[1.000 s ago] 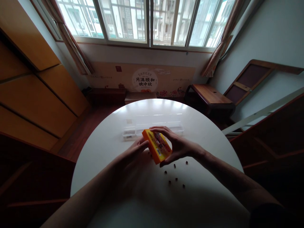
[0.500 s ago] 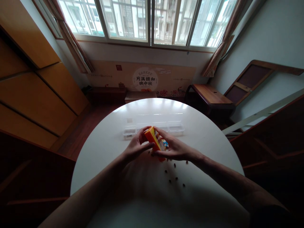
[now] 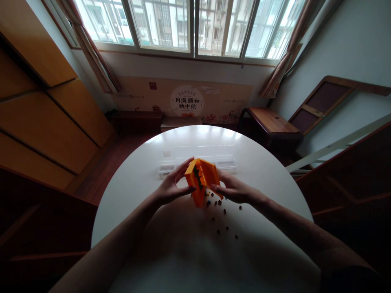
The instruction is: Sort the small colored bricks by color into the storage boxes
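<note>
Open rectangular bright-orange plastic box (image 3: 210, 173), jagged dark-green strip (image 3: 197, 177) inside. Small dark-brown cube-like pieces (image 3: 225, 211). Round white table (image 3: 130, 189). Long beige wall banner (image 3: 214, 101): black characters (image 3: 187, 106), red flowers (image 3: 210, 118).

Open room: both flanks of the glossy, round white tabletop (image 3: 124, 189), and its near centre. Obstacles: an opened orange plastic box (image 3: 211, 173), filling the gap between left hand (image 3: 171, 187) and right hand (image 3: 236, 188); small dark cube-like pieces (image 3: 225, 211), scattered at its near right; a long transparent plastic compartment case (image 3: 227, 164), barring the way directly behind.
</note>
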Available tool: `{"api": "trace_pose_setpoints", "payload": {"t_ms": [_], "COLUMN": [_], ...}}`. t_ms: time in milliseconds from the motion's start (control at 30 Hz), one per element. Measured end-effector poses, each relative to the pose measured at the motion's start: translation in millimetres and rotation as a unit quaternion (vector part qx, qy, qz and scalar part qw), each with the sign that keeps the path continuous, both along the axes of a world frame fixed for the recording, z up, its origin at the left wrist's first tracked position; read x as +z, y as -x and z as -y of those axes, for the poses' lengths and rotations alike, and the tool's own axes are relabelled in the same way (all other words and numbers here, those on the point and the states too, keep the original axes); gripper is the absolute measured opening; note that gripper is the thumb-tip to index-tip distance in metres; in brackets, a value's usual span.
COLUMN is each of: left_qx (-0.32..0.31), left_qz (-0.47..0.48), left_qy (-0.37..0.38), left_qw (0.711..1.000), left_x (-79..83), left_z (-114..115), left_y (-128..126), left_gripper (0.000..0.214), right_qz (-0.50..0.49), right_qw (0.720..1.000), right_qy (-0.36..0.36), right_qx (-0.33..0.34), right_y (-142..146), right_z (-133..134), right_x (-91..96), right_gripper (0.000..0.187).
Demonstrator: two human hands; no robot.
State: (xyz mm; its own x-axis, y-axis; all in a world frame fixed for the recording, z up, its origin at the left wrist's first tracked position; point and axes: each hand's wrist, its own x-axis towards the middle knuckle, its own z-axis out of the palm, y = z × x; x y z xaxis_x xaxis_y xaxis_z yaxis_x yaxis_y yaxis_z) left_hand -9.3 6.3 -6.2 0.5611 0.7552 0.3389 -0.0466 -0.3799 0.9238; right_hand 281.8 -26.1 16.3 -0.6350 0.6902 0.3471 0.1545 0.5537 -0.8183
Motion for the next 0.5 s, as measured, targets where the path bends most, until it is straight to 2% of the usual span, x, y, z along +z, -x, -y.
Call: {"api": "trace_pose_setpoints", "payload": {"t_ms": [100,233,500], "left_qx": [-0.011,-0.018,-0.008], "left_qz": [-0.016,-0.029,-0.075], "left_qy": [-0.043,-0.093,-0.200], "left_qw": [0.999,0.995,0.977], "left_x": [1.4,3.4,15.8], "left_z": [-1.7,-2.9,-0.2], "left_y": [4.7,7.7,7.7], "left_gripper": [0.099,0.105,0.108], "right_qz": [-0.002,-0.011,-0.029], "right_qw": [1.000,0.998,0.992], "right_qy": [-0.004,-0.008,-0.018], "right_qx": [-0.022,-0.057,-0.125], "right_y": [-5.4,-9.7,-8.3], "right_z": [3.2,10.3,19.4], "right_x": [-3.2,-6.3,-18.6], "right_gripper": [0.044,0.045,0.034]}}
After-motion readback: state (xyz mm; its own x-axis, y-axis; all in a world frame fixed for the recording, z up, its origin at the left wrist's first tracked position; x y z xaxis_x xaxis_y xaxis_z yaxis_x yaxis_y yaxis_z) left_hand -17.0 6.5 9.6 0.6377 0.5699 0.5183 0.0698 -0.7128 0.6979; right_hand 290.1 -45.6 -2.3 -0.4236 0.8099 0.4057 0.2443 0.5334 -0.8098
